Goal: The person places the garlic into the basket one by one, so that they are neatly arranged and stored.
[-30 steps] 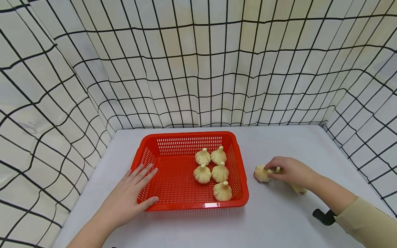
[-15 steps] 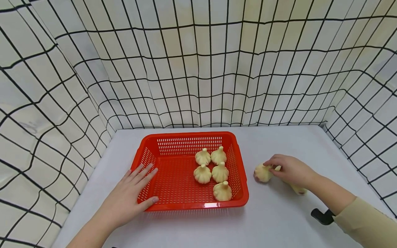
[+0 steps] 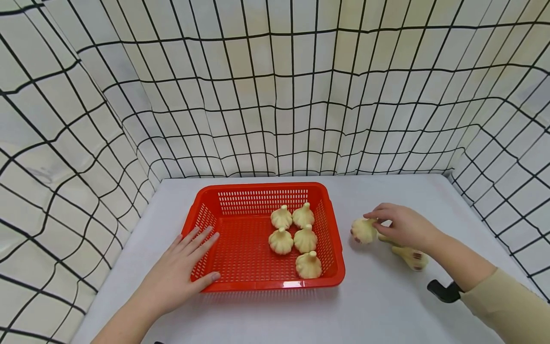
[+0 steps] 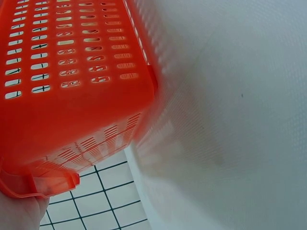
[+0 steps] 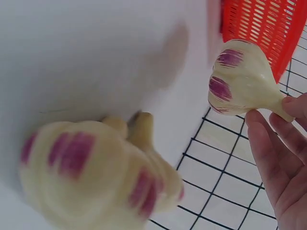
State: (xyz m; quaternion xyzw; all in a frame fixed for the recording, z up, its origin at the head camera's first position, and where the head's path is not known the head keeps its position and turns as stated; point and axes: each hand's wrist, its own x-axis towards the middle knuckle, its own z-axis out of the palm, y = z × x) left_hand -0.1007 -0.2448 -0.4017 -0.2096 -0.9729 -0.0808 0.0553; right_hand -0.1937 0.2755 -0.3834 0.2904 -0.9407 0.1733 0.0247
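My right hand (image 3: pixel 401 224) pinches a garlic bulb (image 3: pixel 363 231) by its stem, right of the red basket (image 3: pixel 266 286). In the right wrist view this bulb (image 5: pixel 240 79) is cream with purple streaks and hangs above the white surface. More garlic bulbs (image 3: pixel 411 258) lie below that hand, partly hidden by it; up close, one bulb (image 5: pixel 72 163) fills the lower left of the right wrist view. Several garlic bulbs (image 3: pixel 280 241) sit stem up in the basket's right half. With fingers straight and spread, my left hand (image 3: pixel 174 272) rests on the basket's left rim.
Black netting (image 3: pixel 283 105) over pale walls encloses the white table (image 3: pixel 266 320) at the back and both sides. A black object (image 3: pixel 444 291) shows beside the right sleeve (image 3: pixel 502 306).
The right hand has risen slightly, lifting the pinched garlic bulb off the table. More of the bulbs beneath it now shows. The left hand stays in place.
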